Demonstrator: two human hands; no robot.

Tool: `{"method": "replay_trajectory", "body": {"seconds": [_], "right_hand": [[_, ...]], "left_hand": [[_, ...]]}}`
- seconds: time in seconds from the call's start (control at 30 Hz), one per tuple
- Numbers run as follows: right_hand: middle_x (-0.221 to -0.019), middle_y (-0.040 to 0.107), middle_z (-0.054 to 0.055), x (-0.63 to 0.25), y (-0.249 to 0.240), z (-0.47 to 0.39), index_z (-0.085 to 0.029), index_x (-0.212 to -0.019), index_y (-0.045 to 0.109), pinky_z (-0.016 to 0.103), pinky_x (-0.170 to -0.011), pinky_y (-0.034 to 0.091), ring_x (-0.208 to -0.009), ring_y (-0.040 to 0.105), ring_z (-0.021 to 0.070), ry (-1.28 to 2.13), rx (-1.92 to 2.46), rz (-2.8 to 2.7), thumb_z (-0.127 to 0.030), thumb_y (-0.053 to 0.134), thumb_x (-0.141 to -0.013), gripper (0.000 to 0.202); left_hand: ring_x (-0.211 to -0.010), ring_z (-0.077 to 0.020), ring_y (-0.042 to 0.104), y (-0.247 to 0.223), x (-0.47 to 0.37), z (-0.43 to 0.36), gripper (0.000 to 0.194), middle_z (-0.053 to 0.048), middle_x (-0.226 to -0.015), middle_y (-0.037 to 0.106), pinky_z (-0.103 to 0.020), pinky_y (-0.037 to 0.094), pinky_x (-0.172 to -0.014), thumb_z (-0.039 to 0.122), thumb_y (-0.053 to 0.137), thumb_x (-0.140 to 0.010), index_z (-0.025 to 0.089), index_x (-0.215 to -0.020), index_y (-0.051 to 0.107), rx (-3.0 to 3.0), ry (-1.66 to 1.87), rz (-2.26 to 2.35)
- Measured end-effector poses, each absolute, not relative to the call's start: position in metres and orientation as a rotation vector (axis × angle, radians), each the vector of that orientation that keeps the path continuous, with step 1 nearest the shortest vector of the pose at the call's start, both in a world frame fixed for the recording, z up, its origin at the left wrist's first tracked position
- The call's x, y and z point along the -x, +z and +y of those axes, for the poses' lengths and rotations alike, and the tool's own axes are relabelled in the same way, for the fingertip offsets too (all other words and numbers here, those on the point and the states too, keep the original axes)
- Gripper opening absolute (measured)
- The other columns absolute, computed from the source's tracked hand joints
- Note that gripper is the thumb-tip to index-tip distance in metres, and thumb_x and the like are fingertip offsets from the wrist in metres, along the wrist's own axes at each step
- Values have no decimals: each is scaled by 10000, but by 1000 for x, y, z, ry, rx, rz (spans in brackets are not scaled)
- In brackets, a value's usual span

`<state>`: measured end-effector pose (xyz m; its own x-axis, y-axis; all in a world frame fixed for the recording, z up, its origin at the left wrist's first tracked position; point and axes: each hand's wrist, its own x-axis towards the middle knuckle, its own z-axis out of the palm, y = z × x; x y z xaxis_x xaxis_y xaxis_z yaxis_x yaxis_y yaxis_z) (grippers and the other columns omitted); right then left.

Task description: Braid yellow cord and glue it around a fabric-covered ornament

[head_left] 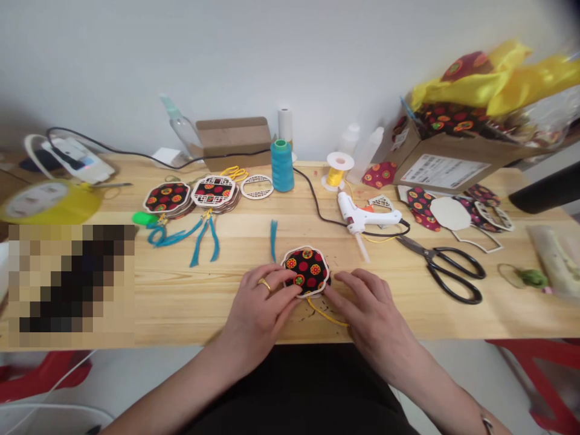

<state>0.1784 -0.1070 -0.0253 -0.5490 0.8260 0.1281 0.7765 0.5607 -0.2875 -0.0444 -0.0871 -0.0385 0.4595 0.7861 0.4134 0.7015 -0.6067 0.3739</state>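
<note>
A scalloped pendant (306,269), with a white rim around black fabric patterned in red and orange, lies near the table's front edge. My left hand (265,299), with a ring on one finger, grips its left side, fingertips resting on the fabric. At the right edge my right hand (365,299) has its thumb and fingers closed against the rim. What its fingertips cover is hidden. A yellow cord (327,314) runs from beneath the pendant toward my right hand. Just behind lies a short blue thread tassel (273,240).
A white glue gun (367,214) with its cable lies behind my right hand, near black-handled scissors (446,269). Stacked pendants (167,198) with blue tassels stand at left. Farther back are a blue thread cone (282,168), a yellow cord spool (336,172) and a cardboard box (446,163) of fabric.
</note>
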Motion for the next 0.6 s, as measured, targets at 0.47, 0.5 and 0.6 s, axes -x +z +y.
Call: {"method": "replay_trajectory", "body": {"seconds": [0.47, 0.5, 0.6], "right_hand": [[-1269, 431, 95, -184, -24, -104, -296, -1236, 471, 470, -845, 318, -1104, 342, 316, 140, 1339, -2642, -11, 499, -641, 660], [-1267, 431, 95, -185, -24, -103, -302, -1236, 469, 470, -844, 317, -1104, 343, 318, 135, 1343, -2643, -10, 503, -639, 665], [-1266, 426, 100, -185, -23, -105, -290, -1231, 473, 476, -846, 316, -1108, 338, 324, 150, 1341, -2631, -8, 506, -641, 654]], "left_hand": [[-979, -216, 538, -31, 43, -82, 123, 3, -965, 690, -393, 429, -797, 151, 563, -789, 224, -825, 653, -2592, 855, 1289], [-977, -212, 541, -31, 44, -81, 122, 7, -959, 692, -389, 425, -796, 147, 561, -789, 224, -820, 651, -2596, 851, 1278], [-966, -199, 548, -30, 44, -80, 106, 11, -943, 696, -374, 420, -795, 155, 571, -785, 222, -819, 646, -2595, 847, 1268]]}}
